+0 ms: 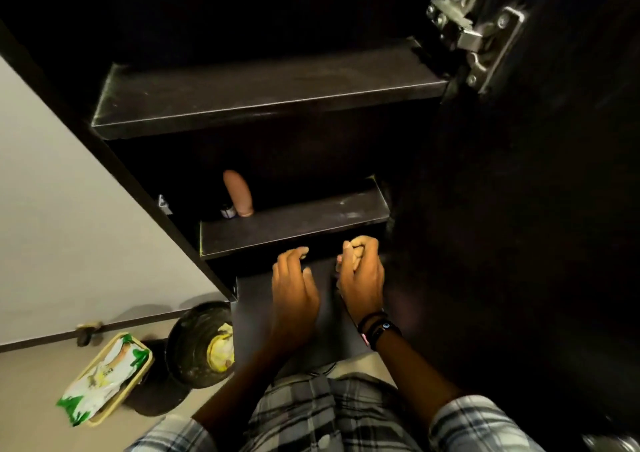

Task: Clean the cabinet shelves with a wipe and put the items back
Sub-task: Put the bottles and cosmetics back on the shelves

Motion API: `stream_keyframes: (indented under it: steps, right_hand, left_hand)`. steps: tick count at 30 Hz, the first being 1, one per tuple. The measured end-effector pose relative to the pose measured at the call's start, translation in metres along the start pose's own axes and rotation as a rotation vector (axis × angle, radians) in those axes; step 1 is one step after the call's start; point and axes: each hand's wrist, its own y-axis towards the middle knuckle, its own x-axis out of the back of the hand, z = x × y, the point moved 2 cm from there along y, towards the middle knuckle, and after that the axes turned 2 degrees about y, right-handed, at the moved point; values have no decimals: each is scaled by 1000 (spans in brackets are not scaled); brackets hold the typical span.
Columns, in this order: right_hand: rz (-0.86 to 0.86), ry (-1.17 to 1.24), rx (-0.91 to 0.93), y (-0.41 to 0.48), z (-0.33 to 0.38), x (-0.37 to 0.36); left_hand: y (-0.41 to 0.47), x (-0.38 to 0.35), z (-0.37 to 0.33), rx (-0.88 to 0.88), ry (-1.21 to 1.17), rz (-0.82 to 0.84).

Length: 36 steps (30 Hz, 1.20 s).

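Cabinet shelves [294, 223] of dark board step down through the middle of the head view, and going left to right the scene starts on the floor: a green-and-white wipe packet [104, 377] lies in a shallow tray, well apart from the cabinet, with a round dark bin [197, 344] just beside it holding crumpled yellowish waste. On the middle shelf, near its left end, a tall tan bottle [238, 192] stands upright with a small dark bottle [228, 211] touching or just beside its base; the rest of that shelf is bare and shows faint smears toward its right end. The upper shelf [270, 95] carries nothing visible.

Below the middle shelf's front edge, the left hand [294, 282] hovers over the bottom board [252, 309] with its grip loosely wide, fingers curled and holding nothing. The right hand [362, 271] (watch at the wrist) has its grip closed narrow around something small and pale, too hidden to say whether it is a wipe.

My reading is that wiping is the step in hand, with the lowest surface being addressed. The next move likely calls for pressing the cloth flat along the board, corner to corner, then lifting the two bottles aside to reach under them.
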Motion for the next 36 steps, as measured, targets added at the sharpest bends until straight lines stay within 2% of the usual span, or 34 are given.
stream_keyframes:
  steps: [4, 8, 11, 15, 17, 22, 27, 32, 36]
  right_hand:
    - [33, -177, -178, -8, -46, 29]
    - [210, -398, -285, -17, -80, 43]
    - [305, -445, -285, -19, -87, 42]
    - [410, -459, -265, -17, -86, 37]
    - [469, -510, -260, -12, -87, 33]
    - [550, -605, -250, -1, -93, 19]
    - [483, -579, -231, 9, -102, 6]
    - [312, -486, -186, 9, -88, 11]
    - [195, -409, -91, -2, -55, 20]
  left_hand:
    - [-23, -39, 27, 4, 11, 291]
    - [-33, -65, 41, -13, 2, 469]
    - [-34, -80, 43, -11, 55, 591]
    - [-34, -97, 49, -85, 91, 667]
    - [-34, -109, 55, -62, 117, 712]
    - [-20, -135, 70, 32, 153, 706]
    - [-4, -153, 82, 140, 171, 691]
    - [-1, -125, 68, 19, 157, 571]
    - [-5, -70, 44, -31, 104, 520]
